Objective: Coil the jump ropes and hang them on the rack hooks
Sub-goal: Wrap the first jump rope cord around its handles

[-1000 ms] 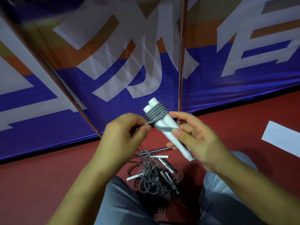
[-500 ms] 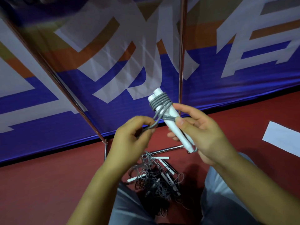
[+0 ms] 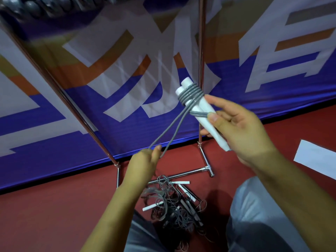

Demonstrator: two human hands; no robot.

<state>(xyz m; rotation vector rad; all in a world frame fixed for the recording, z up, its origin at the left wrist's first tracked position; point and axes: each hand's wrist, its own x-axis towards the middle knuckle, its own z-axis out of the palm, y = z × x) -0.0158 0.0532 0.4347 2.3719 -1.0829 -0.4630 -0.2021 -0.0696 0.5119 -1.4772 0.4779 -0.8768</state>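
The right hand grips the paired white handles as a core, while the left hand pinches the grey cord loop taut, likely to cinch the coil.

Two white handles, bound near the top by grey rope, are held in the right hand. A doubled strand is pinched taut by the left hand. More ropes are heaped on the red floor by the rack.
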